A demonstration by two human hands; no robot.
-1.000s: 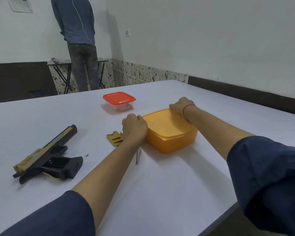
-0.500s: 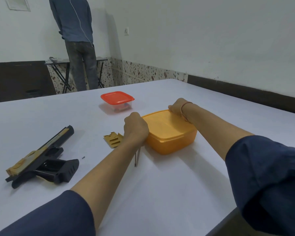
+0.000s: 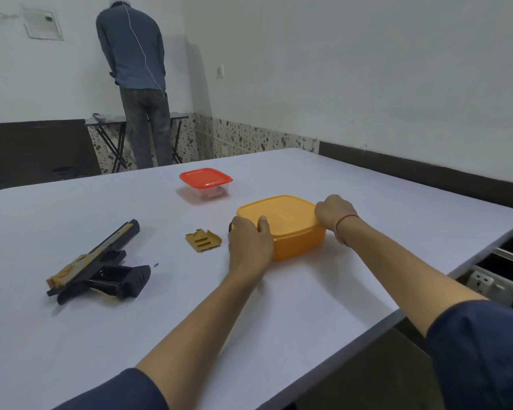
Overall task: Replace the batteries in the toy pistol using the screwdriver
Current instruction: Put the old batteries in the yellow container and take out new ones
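At the centre of the frame both hands are on the orange box [image 3: 290, 232], which sits closed on the white table [image 3: 71, 335]. The left hand [image 3: 251, 244] wraps the box's near left corner, thumb up on the lid and fingers curled down the side. The right hand [image 3: 333, 213] is curled over the lid's far right rim. This two-sided hold looks meant to steady the base while the lid is prised off, probably to reach fresh batteries, though the contents are hidden. A small dark shape [image 3: 230, 227] peeks out at the far edge of the left hand; whether it is the screwdriver cannot be told, and no screwdriver is plainly visible elsewhere. The toy pistol [image 3: 95, 264] lies on its side at the left of the frame, well apart from the hands, its grip compartment open and facing up. Its gold battery cover [image 3: 203, 239] rests between pistol and box, and a tiny screw [image 3: 155, 264] lies just beside the grip, set close so neither gets lost. A red-lidded container [image 3: 205, 183] stands closed toward the upper middle. In the upper left another person [image 3: 137, 69] stands facing away at a small folding table.
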